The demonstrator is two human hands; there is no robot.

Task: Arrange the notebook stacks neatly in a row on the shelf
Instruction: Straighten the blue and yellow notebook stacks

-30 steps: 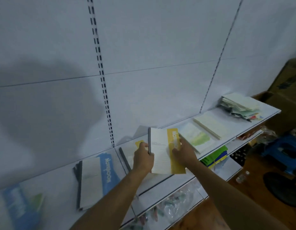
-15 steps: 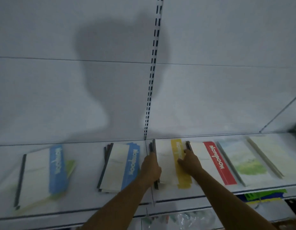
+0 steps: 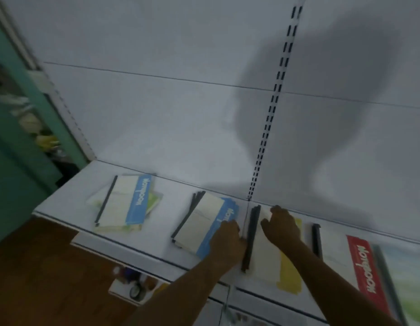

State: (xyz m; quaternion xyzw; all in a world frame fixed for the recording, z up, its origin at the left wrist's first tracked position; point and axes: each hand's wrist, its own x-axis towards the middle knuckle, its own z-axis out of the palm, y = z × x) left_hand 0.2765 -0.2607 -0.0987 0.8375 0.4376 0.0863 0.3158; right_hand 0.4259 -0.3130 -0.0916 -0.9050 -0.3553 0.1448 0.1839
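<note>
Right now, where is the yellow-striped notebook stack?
In the head view the yellow-striped notebook stack lies on the shelf right of centre, under the right hand, between the blue-striped stack and the red-striped stack.

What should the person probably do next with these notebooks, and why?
Probably square up the blue-band stack under the left hand. It lies skewed, its covers fanned at the far end, while the yellow-band stack under the right hand already looks straight. The far-left blue stack is also untidy.

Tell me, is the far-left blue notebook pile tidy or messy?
Messy: the far-left blue stack sits fanned, lower books poking out askew.
</note>
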